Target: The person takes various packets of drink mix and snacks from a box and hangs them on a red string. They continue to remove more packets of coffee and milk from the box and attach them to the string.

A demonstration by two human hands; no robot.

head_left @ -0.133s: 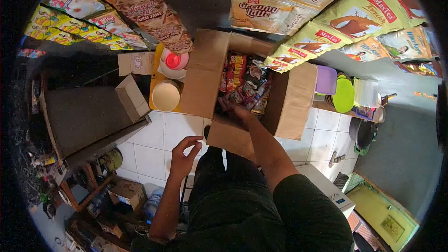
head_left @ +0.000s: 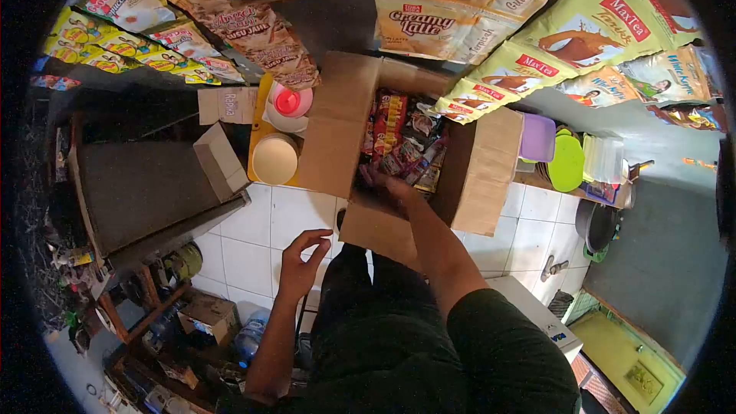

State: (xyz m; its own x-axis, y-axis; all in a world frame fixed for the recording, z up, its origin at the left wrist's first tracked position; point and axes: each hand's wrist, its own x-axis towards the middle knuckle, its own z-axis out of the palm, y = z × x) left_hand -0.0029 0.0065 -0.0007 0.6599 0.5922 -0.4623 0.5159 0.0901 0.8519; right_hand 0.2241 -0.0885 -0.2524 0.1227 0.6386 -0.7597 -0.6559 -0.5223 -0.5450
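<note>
An open cardboard box holds a jumble of sachets, mostly red, pink and dark, with shiny wrappers. My right hand reaches down inside it, at the near left part of the contents, against pinkish packets. Its fingertips are in shadow and partly hidden, so any grip cannot be made out. Over the tiled floor, left of the box's near flap, my left hand hangs with curved fingers apart from the thumb and nothing between them.
Strips of drink sachets hang overhead on both sides. Bowls stand left of the box, beside a small open carton. Purple and green plasticware sits on the right. A white cabinet-like object is near my right arm.
The view has shifted slightly, so the surroundings sit a little lower. My right hand stays in the box with little movement; my left hand keeps its pose.
</note>
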